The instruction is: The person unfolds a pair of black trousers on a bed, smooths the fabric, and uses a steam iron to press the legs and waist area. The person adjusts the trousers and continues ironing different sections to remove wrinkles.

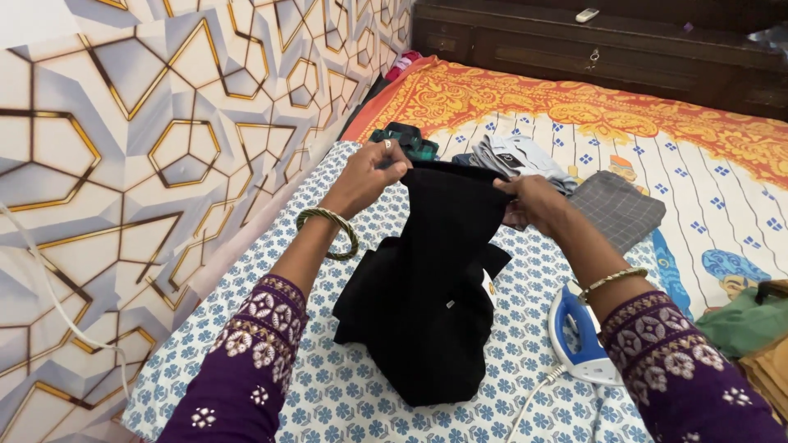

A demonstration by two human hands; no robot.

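- Black garment [431, 279] hangs from both hands over the blue-flowered sheet [328, 385], its top edge pinched between the fingers.
- Left hand [369, 176] and right hand [533, 201] grip opposite corners (fingers pressed together).
- Step in hand, I judge: holding it up; lowering it flat needs even tension.
- Iron [579, 336] stands below the right wrist.

Single view: head-worn camera, looked steeply down and forward along both forearms, close. Left hand [367, 176] and right hand [533, 201] sat mid-frame; beyond the fingertips lay the bed [722, 205], the patterned wall [123, 148] outside the left fingers.
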